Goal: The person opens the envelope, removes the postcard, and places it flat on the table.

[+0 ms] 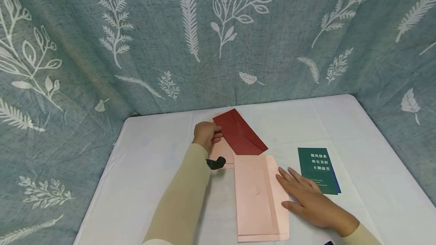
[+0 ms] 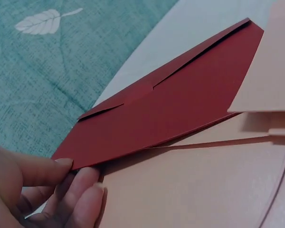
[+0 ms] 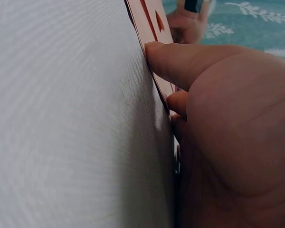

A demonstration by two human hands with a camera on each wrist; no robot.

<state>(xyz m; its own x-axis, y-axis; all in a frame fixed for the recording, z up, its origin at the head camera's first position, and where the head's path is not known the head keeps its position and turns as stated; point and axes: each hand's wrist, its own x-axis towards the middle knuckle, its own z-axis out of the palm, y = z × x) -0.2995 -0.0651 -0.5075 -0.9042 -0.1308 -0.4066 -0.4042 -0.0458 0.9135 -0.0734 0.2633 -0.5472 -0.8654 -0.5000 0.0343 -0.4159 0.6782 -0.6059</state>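
My left hand [image 1: 207, 134] pinches one corner of a red envelope [image 1: 240, 133] between thumb and fingers; the left wrist view shows the thumb [image 2: 42, 170] on top of it. The envelope slants over a pink envelope [image 1: 221, 150] at the left. Nearer to me lies another pink envelope [image 1: 252, 196] with its flap toward the right, and its top edge overlaps the red one's lower end. My right hand [image 1: 306, 199] rests with straight, spread fingers at the flap's right edge; in the right wrist view the thumb [image 3: 171, 59] touches that edge.
A green card [image 1: 314, 162] with white characters lies right of the pink envelopes, partly behind my right hand. A blue card [image 1: 336, 182] peeks out under it. The white-covered table [image 1: 163, 135] ends at a teal leaf-patterned curtain [image 1: 204, 75] at the back and sides.
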